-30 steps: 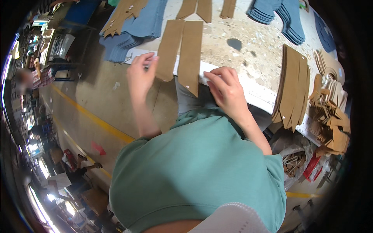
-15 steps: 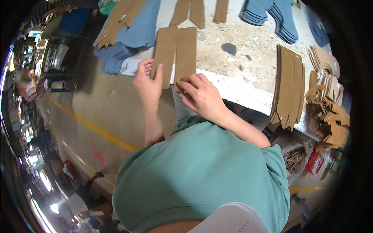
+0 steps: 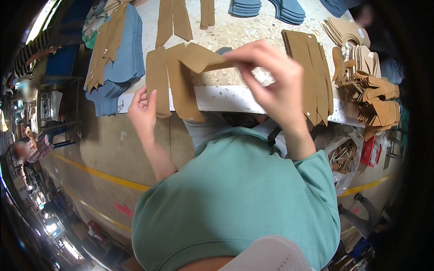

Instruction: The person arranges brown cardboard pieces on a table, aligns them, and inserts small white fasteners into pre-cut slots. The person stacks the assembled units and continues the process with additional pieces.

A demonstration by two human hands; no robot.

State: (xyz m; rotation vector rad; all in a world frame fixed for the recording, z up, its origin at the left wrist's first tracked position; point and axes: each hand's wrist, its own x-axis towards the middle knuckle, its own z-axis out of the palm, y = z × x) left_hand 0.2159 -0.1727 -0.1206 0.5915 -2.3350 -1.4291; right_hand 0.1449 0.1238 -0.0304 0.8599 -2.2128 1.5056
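Two brown strips of fabric or leather lie side by side at the table's near edge. My left hand grips the lower left edge of the left brown strip, thumb on top and fingers curled at its side. Raised over the table, my right hand pinches the end of another brown strip. That lifted strip bends and twists away from the right-hand brown strip, which stays flat with its lower end over the edge. How many layers lie under each is hidden.
The speckled table bears blue cut pieces at left, with brown strips on them. A brown strip stack lies at right, beside tan cut pieces. Below hangs a clear plastic bag. A person is far left.
My right hand has risen and moved right, lifting one end of a brown strip off the right-hand one. My left hand remains at the left strip. The whole view has shifted.
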